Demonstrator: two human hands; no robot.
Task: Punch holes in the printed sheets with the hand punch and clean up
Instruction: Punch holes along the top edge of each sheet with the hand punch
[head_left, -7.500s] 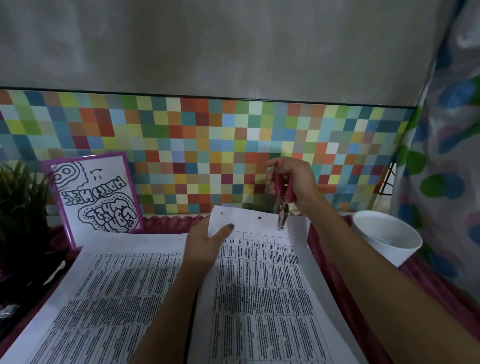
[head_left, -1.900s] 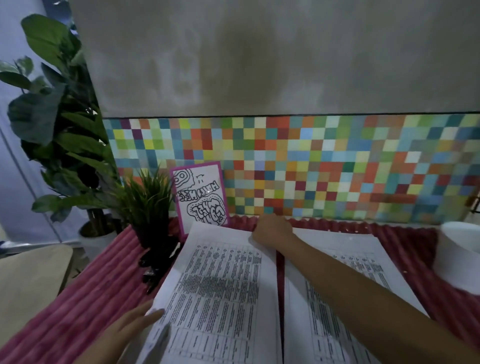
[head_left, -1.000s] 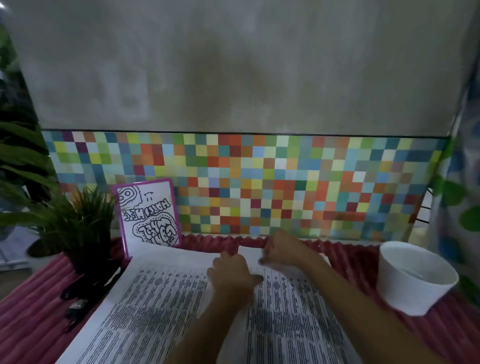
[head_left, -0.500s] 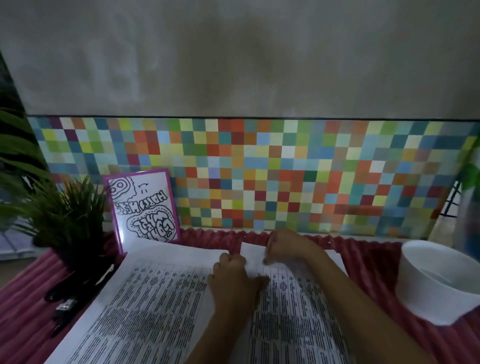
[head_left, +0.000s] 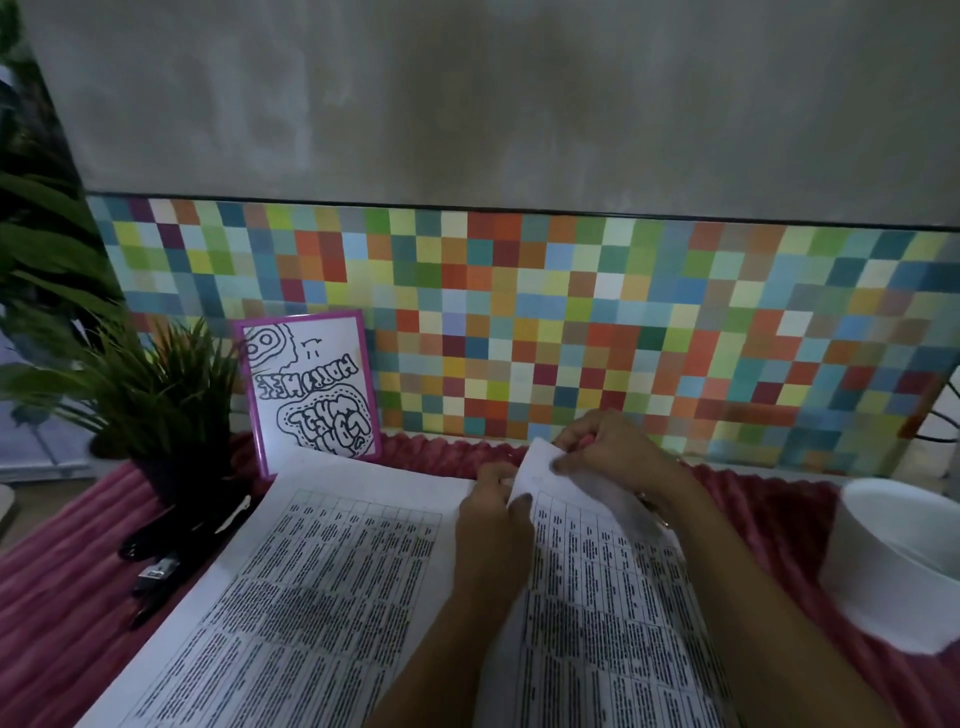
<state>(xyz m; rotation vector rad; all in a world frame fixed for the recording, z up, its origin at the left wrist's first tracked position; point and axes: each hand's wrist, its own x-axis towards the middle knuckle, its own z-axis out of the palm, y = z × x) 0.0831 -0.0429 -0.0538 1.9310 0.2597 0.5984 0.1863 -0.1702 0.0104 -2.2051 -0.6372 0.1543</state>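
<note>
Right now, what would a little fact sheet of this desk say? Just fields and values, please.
Left hand: pinches right sheet near its top corner
Right hand: grips that sheet's lifted top edge
Left sheet: flat, beside it
White tub: far right, on pink cloth
Framed drawing: leaning on tiled wall
Potted plant: left of the drawing
</note>
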